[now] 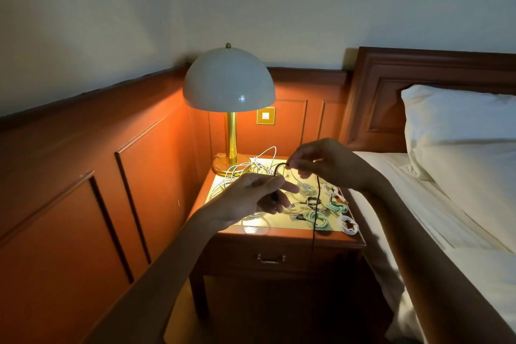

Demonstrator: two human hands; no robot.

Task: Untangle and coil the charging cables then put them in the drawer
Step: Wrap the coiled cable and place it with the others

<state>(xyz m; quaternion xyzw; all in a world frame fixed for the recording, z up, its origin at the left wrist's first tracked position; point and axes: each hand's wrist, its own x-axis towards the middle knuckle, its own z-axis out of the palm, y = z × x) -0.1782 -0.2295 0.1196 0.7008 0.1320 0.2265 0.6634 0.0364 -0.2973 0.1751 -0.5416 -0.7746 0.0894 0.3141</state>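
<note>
The left hand [257,195] is pinching a black cable [317,204] between its thumb and bent fingers, so its grip is closing tight near one end. The right hand [326,165] is pinching the same cable a little higher up with its fingertips, so this grip is clenching on the cable too. Between the two hands the cable is making a short bend. From the right hand the rest is hanging straight down, thin and dark, passing in front of the table [279,234] and over the drawer [240,258].

Both hands are floating above the table, not touching it. The drawer is sitting shut under the table top, with a small metal handle [270,258].

The table is reddish wood with a shiny yellow top. A messy pile of white cables [243,169] is lying at the back (loops are sticking up every way). Near the right side, two green cables [318,219] are lying in round coils, a white coil [348,225] is sitting at the front corner, and a small black coil [313,201] is lying close by.

A lamp [229,78] with a smooth white dome and a gold pole is glowing at the back left corner. The hands are hiding part of the table top. A bed [418,218] with white sheets and a puffy pillow [460,134] is standing just beside the table on the right.
</note>
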